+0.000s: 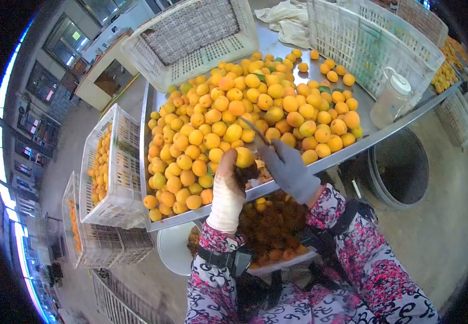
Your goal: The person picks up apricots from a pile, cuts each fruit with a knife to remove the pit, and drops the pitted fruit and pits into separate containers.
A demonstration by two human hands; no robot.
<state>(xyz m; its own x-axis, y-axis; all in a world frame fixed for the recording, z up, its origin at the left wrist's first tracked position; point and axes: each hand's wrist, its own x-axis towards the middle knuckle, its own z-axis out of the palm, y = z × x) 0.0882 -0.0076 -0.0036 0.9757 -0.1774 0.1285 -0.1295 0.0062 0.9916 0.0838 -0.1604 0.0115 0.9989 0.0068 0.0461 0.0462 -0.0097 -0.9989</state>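
My left hand (227, 191), wrapped in white at the wrist, is closed around an apricot (244, 157) near the front edge of the metal table (228, 201). In my right hand (293, 171), which wears a grey glove, is a knife (254, 129) with its thin blade pointing up and left over the fruit. The two hands are close together, the right one just beside the held apricot. A large heap of apricots (212, 116) spreads across the table behind them. Below the table edge, a container holds many darker orange fruit pieces (274, 232).
White plastic crates stand on the table, one tilted at the back left (196, 46), another at the right (369, 54). A lidded plastic jug (390, 100) is by the right edge. Crates of apricots (112, 167) stack at the left. A white bucket (172, 251) and dark barrel (398, 167) stand below.
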